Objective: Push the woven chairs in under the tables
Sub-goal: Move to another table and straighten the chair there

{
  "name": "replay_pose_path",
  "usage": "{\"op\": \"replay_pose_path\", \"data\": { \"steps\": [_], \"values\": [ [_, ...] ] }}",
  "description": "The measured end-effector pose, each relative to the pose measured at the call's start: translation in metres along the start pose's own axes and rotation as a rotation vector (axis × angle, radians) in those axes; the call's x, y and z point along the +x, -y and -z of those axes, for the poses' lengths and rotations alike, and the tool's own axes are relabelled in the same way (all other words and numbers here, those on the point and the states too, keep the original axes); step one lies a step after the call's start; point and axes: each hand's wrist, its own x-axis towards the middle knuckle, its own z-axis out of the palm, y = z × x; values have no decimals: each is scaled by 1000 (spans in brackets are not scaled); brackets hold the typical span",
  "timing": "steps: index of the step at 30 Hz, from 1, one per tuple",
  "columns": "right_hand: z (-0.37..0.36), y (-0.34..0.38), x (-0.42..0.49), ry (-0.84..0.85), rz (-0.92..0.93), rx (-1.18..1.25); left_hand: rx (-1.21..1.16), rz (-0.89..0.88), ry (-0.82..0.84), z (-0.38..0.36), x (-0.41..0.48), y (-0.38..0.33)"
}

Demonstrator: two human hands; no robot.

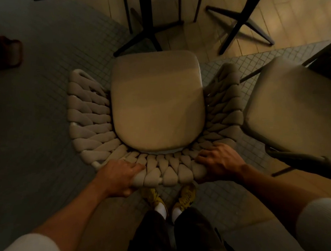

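Woven chair [157, 106] rim beneath fingers [135, 167] of left hand [118, 176], right hand [219, 161].

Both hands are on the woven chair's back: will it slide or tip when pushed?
Likely judders: the woven chair stands on grouted floor tiles. The left hand and right hand grip its top rail, so a snagged leg could tip it.

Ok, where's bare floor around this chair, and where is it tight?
Free: the tiled floor left of the woven chair. Crowded: the second chair sits close on its right side, and black table legs stand just ahead of the seat.
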Motion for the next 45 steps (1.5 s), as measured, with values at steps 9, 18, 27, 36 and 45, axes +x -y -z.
{"op": "replay_pose_path", "data": {
  "steps": [9, 18, 27, 36, 45],
  "values": [
    [18, -41, 46, -45, -70, 17, 32, 23, -110, 29, 36, 45],
    [33, -71, 72, -27, -53, 30, 76, 35, -118, 45, 59, 67],
    [63, -120, 119, 13, -144, 37, 167, 125, -204, 90, 97, 101],
    [74, -179, 159, 127, -184, 48, 187, 87, -191, 131, 128, 173],
    [89, -211, 195, 164, -177, 26, 204, 85, -157, 154, 156, 202]
  ]
}}
